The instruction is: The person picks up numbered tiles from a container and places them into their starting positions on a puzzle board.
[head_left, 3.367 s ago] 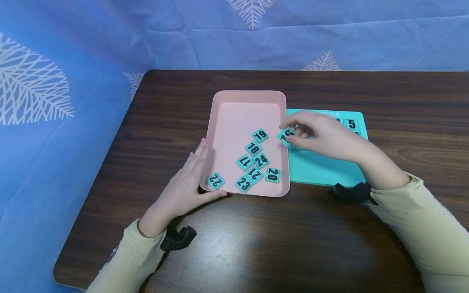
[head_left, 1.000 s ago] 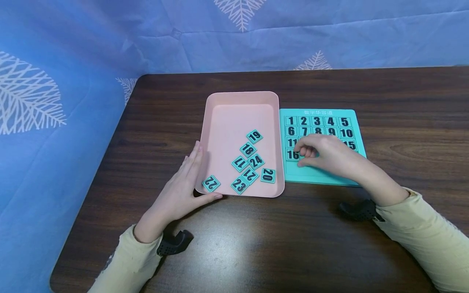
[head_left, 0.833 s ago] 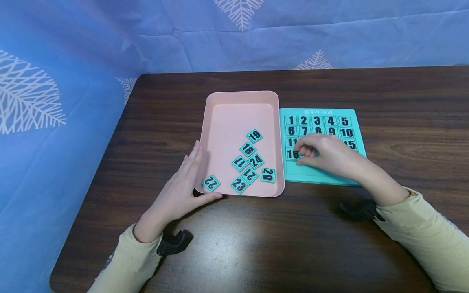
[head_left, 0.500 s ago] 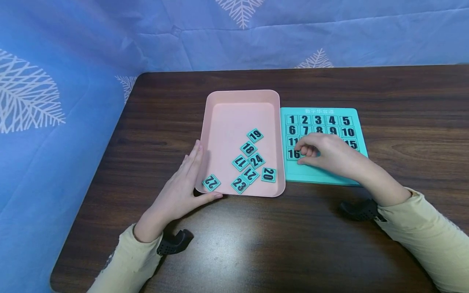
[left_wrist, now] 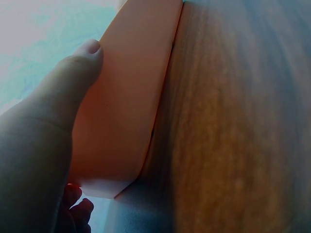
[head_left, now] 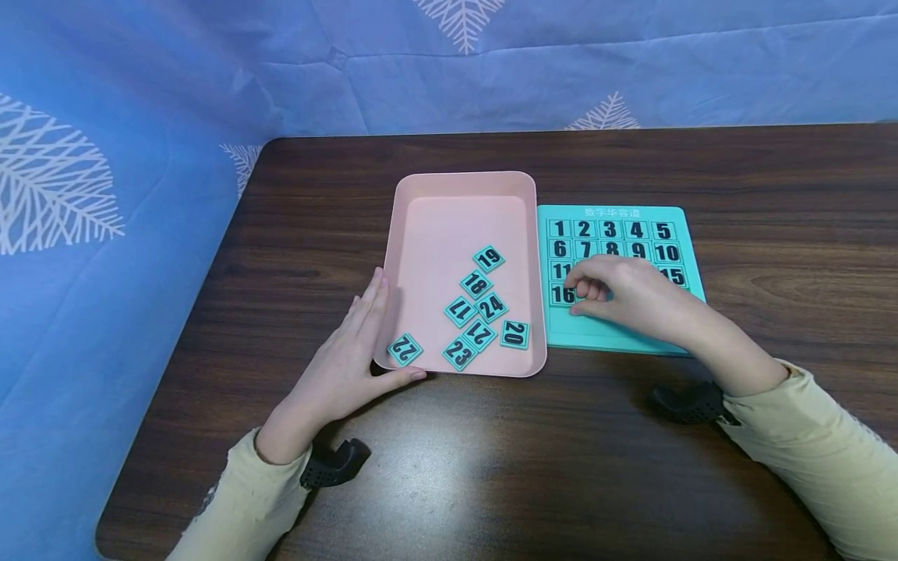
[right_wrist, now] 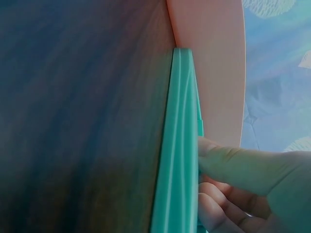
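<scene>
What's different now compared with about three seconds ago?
The right hand has moved right from the tray's edge to over the board. The 16 tile it was pinching now lies at the left of the fourth row; whether it has fully let go is unclear. The left hand stays at the tray's near-left corner, and the eight loose tiles lie as before.

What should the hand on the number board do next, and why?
I'd guess the right hand should reach into the pink tray for the 17 tile. The numbers on the green board run in order, and the 16 tile starts its fourth row, while 17 lies loose in the tray. The hand partly hides that row, though.
</scene>
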The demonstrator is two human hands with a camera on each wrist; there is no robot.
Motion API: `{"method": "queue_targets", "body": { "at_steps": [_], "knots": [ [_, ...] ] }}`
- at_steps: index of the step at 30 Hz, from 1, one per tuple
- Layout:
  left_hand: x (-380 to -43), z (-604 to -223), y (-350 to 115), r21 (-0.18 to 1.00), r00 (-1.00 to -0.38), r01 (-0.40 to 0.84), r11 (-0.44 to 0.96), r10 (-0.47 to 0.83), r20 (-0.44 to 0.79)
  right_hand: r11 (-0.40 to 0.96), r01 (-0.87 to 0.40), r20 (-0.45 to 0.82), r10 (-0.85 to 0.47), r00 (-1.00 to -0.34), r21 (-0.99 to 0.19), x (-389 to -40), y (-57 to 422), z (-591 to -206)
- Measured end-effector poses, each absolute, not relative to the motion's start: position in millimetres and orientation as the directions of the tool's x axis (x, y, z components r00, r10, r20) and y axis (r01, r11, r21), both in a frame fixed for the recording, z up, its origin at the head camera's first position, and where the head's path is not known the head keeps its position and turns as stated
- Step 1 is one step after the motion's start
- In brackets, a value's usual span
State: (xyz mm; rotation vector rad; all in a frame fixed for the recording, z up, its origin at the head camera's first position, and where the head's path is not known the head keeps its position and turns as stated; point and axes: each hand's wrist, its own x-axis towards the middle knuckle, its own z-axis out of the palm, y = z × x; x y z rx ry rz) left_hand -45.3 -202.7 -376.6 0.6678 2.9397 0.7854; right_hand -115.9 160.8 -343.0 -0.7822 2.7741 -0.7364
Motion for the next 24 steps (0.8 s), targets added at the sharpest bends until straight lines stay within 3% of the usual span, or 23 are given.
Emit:
{"method": "queue_targets", "body": {
  "at_steps": [24],
  "knots": [
    [-45.9, -375.7, -202.1, 0.481, -0.912, 0.387, 0.787, 0.404, 0.071, 0.717, -0.455, 0.016, -0.527, -0.850, -0.529, -110.0, 157.9, -333.2]
  ]
}}
